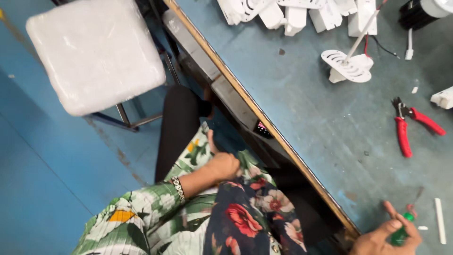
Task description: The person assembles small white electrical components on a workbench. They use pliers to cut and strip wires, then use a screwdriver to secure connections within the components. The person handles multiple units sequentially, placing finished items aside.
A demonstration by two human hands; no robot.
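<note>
My left hand (222, 165) rests in my lap below the bench edge, fingers closed on a fold of my floral garment (245, 208); a metal bracelet circles that wrist. My right hand (387, 236) sits at the near edge of the blue workbench (302, 104), gripping a green-handled screwdriver (402, 231) whose dark shaft points up and away. A thin white stick (440, 219) lies just right of that hand.
Red-handled pliers (409, 127) lie on the bench at right. A white slotted plastic part (348, 66) with a rod and red wire stands farther back, with several white plastic pieces (297, 14) behind it. A plastic-wrapped stool (96, 52) stands on the blue floor at left.
</note>
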